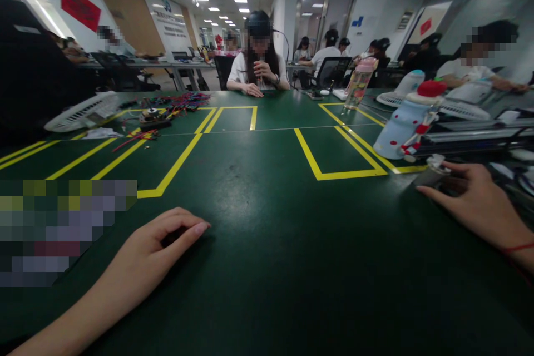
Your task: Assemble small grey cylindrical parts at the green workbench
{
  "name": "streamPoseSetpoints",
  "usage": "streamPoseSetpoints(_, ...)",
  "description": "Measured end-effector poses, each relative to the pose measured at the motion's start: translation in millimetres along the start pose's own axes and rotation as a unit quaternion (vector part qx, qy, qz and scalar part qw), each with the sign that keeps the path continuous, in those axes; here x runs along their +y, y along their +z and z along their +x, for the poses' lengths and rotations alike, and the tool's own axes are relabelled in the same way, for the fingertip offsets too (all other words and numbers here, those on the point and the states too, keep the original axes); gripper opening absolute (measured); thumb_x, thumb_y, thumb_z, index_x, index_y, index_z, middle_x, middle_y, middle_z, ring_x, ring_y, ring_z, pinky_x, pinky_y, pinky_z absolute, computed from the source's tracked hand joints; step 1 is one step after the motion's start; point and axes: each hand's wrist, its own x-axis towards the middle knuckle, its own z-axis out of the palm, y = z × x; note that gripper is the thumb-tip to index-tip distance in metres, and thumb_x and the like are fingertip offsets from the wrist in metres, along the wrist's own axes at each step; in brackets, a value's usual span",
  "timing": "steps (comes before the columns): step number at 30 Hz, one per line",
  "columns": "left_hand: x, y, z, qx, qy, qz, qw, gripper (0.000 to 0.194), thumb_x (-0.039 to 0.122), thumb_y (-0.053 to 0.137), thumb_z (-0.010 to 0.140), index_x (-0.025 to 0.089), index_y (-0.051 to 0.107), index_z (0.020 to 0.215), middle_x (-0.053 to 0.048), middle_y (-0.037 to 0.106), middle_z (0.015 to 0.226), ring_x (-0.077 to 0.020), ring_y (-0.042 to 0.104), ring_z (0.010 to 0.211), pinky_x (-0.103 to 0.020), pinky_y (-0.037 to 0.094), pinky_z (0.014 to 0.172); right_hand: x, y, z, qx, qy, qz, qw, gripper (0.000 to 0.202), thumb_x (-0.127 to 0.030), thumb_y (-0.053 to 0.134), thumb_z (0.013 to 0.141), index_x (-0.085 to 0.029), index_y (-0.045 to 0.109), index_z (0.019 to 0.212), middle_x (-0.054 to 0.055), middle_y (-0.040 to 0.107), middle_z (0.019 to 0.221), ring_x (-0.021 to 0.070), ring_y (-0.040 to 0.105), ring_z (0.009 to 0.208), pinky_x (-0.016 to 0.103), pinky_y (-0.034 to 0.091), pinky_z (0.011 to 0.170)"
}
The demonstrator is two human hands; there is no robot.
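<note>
My left hand point(167, 239) rests on the green table point(250, 267) at the lower left, its fingers curled and pressed toward the thumb, with nothing visible in it. On the right, my right hand point(479, 194) has its thumb and fingers around a small greyish, see-through container point(434, 171) with a crumpled-looking pale top. Just behind that container stands a light-blue bottle point(394, 130) with a red top and a red-and-white figure hanging at its side.
Yellow tape point(350, 174) marks outlines on the table. Red and dark wires point(179, 102) and a white slotted object point(85, 112) lie at the back left. A pink-lidded bottle point(357, 86) and metal rails point(471, 139) are on the right. A person point(258, 58) sits opposite.
</note>
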Motion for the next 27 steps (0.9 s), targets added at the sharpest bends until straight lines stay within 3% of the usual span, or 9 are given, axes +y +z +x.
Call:
streamPoseSetpoints(3,-0.9,0.8,1.0,0.002,-0.003,0.001,1.000,0.037,0.062,0.055,0.089,0.028,0.070,0.096,-0.001,0.068,0.105,-0.0243,0.063,0.099,-0.032,0.047,0.086,8.2,3.9,5.7,0.009,0.006,-0.005,1.000,0.077,-0.048,0.082,0.057,-0.018,0.053,0.122,0.016,0.064,0.122,0.0288,0.069,0.092,0.042,0.056,0.086)
streamPoseSetpoints(6,1.2,1.6,1.1,0.002,-0.001,0.000,1.000,0.038,0.062,0.054,0.089,0.028,0.071,0.096,-0.001,0.069,0.106,-0.0249,0.063,0.099,-0.032,0.048,0.086,-6.3,3.4,0.7,0.027,-0.005,0.049,0.998,0.074,-0.045,0.083,0.056,-0.018,0.052,0.118,0.015,0.064,0.117,0.0281,0.069,0.090,0.042,0.058,0.083)
streamPoseSetpoints(10,8.8,1.2,-0.9,0.002,-0.012,0.010,1.000,0.039,0.060,0.053,0.090,0.027,0.071,0.096,-0.002,0.070,0.106,-0.0255,0.062,0.101,-0.033,0.047,0.087,-76.0,5.7,-44.5,-0.051,-0.136,0.228,0.963,0.060,-0.041,0.078,0.071,-0.021,0.049,0.120,0.012,0.061,0.121,0.0232,0.068,0.100,0.038,0.058,0.089)
streamPoseSetpoints(13,11.1,0.6,-1.8,0.007,-0.010,0.018,1.000,0.038,0.059,0.053,0.090,0.026,0.072,0.097,-0.002,0.070,0.105,-0.0255,0.063,0.100,-0.033,0.048,0.087,-145.5,11.4,-91.5,-0.165,-0.286,0.307,0.892,0.046,-0.034,0.072,0.081,-0.027,0.049,0.120,0.007,0.061,0.119,0.0203,0.065,0.107,0.039,0.056,0.097)
streamPoseSetpoints(15,9.4,0.6,-1.4,0.010,-0.003,0.019,1.000,0.037,0.058,0.054,0.091,0.027,0.072,0.098,-0.002,0.070,0.107,-0.0251,0.063,0.101,-0.034,0.048,0.088,-181.9,17.0,-115.8,-0.228,-0.345,0.325,0.850,0.044,-0.030,0.071,0.083,-0.028,0.048,0.120,0.006,0.061,0.121,0.0195,0.063,0.111,0.040,0.055,0.098)
streamPoseSetpoints(17,6.4,0.6,-0.7,0.013,0.005,0.021,1.000,0.036,0.057,0.054,0.091,0.027,0.072,0.098,-0.002,0.070,0.107,-0.0243,0.064,0.101,-0.033,0.048,0.089,-203.1,23.4,-130.4,-0.272,-0.372,0.342,0.819,0.043,-0.026,0.069,0.084,-0.029,0.046,0.121,0.005,0.060,0.122,0.0173,0.062,0.111,0.037,0.054,0.097)
streamPoseSetpoints(20,3.7,0.7,0.6,0.020,0.025,0.029,0.999,0.033,0.055,0.056,0.091,0.027,0.073,0.095,-0.002,0.071,0.103,-0.0232,0.064,0.098,-0.032,0.049,0.087,-210.5,31.8,-137.4,-0.308,-0.377,0.357,0.797,0.042,-0.021,0.066,0.086,-0.029,0.045,0.122,0.003,0.058,0.125,0.0146,0.060,0.112,0.035,0.053,0.096)
streamPoseSetpoints(23,10.7,4.2,1.5,0.028,0.046,0.036,0.998,0.031,0.053,0.057,0.091,0.028,0.074,0.097,-0.003,0.070,0.104,-0.0231,0.064,0.098,-0.033,0.050,0.086,-207.1,34.6,-136.6,-0.331,-0.353,0.350,0.802,0.048,-0.026,0.069,0.084,-0.029,0.045,0.125,0.004,0.057,0.126,0.0163,0.058,0.114,0.038,0.051,0.099)
streamPoseSetpoints(27,47.3,21.1,2.3,0.026,0.097,0.022,0.995,0.030,0.048,0.057,0.093,0.029,0.071,0.111,-0.004,0.066,0.107,-0.0219,0.063,0.094,-0.032,0.051,0.077,-208.4,34.1,-135.4,-0.358,-0.291,0.386,0.799,0.078,-0.038,0.078,0.076,-0.028,0.030,0.137,0.006,0.058,0.126,0.0182,0.059,0.117,0.040,0.049,0.104)
